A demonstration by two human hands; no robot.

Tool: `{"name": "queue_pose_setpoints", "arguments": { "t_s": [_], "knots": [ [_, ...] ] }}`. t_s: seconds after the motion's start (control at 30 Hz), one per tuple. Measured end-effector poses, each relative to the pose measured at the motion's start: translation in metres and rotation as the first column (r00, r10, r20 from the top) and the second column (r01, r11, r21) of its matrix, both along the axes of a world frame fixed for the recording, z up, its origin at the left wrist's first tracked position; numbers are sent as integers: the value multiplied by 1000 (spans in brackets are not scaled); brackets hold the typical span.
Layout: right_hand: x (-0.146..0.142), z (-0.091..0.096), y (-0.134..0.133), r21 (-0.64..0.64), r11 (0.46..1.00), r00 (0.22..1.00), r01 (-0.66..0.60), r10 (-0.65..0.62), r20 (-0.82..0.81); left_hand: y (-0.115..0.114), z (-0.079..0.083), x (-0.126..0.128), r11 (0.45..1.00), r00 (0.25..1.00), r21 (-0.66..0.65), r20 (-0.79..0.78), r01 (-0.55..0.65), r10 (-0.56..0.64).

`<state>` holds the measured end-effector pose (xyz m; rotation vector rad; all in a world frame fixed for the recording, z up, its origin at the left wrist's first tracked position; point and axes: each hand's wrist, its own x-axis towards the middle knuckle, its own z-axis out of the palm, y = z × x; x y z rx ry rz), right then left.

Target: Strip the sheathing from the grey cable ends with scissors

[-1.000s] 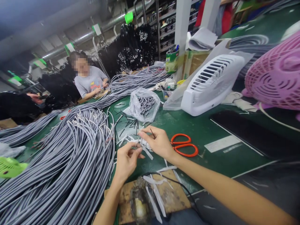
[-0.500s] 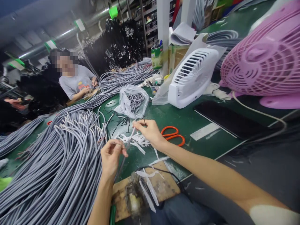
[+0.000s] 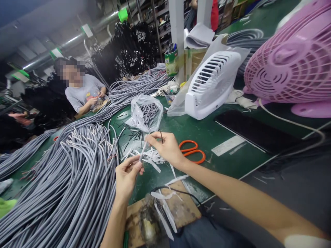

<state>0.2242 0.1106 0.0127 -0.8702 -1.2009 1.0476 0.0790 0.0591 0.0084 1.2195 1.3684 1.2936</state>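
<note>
A thin grey cable [image 3: 143,150] runs between my two hands, with a pale end toward the right one. My left hand [image 3: 129,172] is closed on its lower part, thumb and fingers pinching it. Higher up, my right hand [image 3: 163,144] pinches the pale end; a short dark piece [image 3: 161,137] sticks up from between its fingers. Below and behind the hands lie white strips [image 3: 154,156] in a loose pile. Just beyond is a clear plastic bag [image 3: 134,108] of short grey tube pieces [image 3: 149,113]. To the left spreads a large bundle of grey cables [image 3: 74,179].
Orange-handled scissors [image 3: 192,151] lie right of my right hand. A wooden board [image 3: 181,205] with a small device [image 3: 148,224] is near my lap. Farther right are a white fan [image 3: 212,86], a dark flat tablet-like object [image 3: 253,132] and a pink fan [image 3: 284,72]. A co-worker [image 3: 84,89] sits across.
My left hand has moved slightly up and right and now pinches the cable more closely, near the right hand. The right hand stays almost in place.
</note>
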Motion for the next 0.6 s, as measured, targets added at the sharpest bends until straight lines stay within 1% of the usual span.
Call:
{"name": "queue_pose_setpoints", "arguments": {
  "t_s": [0.1, 0.17, 0.23, 0.3, 0.33, 0.4, 0.47, 0.53, 0.6],
  "knots": [
    [1, 1, 1, 0, 1000, 998, 19, -19, -53, -1, 1, -3, 999, 1000, 53, 6, 8, -8],
    [2, 2, -2, 37, 996, 995, 86, -85, -49, -2, 4, -4, 996, 999, 89, -28, -31, 33],
    [2, 3, -8, 137, 973, 982, 186, -187, -6, -3, 6, -4, 983, 989, 147, -77, -113, 125],
    [1, 3, -15, 308, 919, 958, 246, -278, 65, -5, 6, -4, 958, 967, 219, -135, -186, 218],
    [0, 3, -18, 404, 883, 945, 240, -308, 110, -5, 5, -5, 943, 952, 259, -167, -209, 257],
    [-2, 0, -21, 573, 799, 916, 182, -349, 196, -6, 3, -7, 914, 920, 342, -241, -218, 310],
    [-4, -3, -22, 673, 729, 884, 125, -390, 259, -7, 1, -10, 881, 878, 431, -324, -195, 353],
    [-6, -8, -21, 712, 697, 841, 89, -435, 321, -8, -1, -12, 849, 829, 509, -409, -140, 382],
    [-7, -12, -19, 715, 698, 789, 43, -463, 405, -9, -1, -12, 820, 778, 568, -483, -70, 401]
  ]
}}
